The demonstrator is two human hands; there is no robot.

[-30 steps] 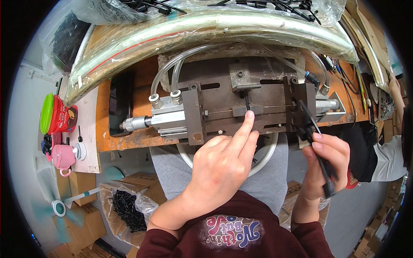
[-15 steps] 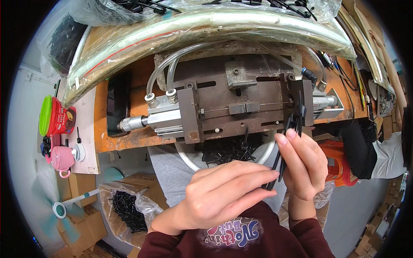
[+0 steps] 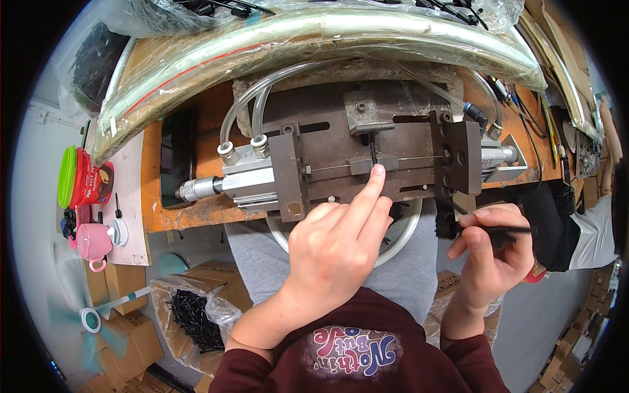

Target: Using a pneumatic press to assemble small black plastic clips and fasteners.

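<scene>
The index finger of my left hand [image 3: 337,245] is stretched out, its tip on the small dark block [image 3: 362,166] in the middle of the metal fixture [image 3: 327,147]. A thin black piece [image 3: 374,148] runs from under that fingertip back to the grey bracket [image 3: 367,116]. The other fingers are bent, with the thumb hidden. Off the fixture's right front corner, my right hand [image 3: 491,265] is closed around several slim black plastic pieces [image 3: 511,230]. Their exact kind is not clear.
Silver air cylinders [image 3: 252,178] with clear hoses [image 3: 239,108] flank the fixture. A white-rimmed basin [image 3: 401,243] rests on my lap. Plastic-wrapped tubing [image 3: 314,33] arches behind. To the left are a pink mug [image 3: 95,241], a fan [image 3: 90,319] and a box of black pieces [image 3: 196,321].
My left hand has left the pieces by my right hand and reached forward to the block. A thin black piece now lies at the block. My right hand has shifted right and nearer me.
</scene>
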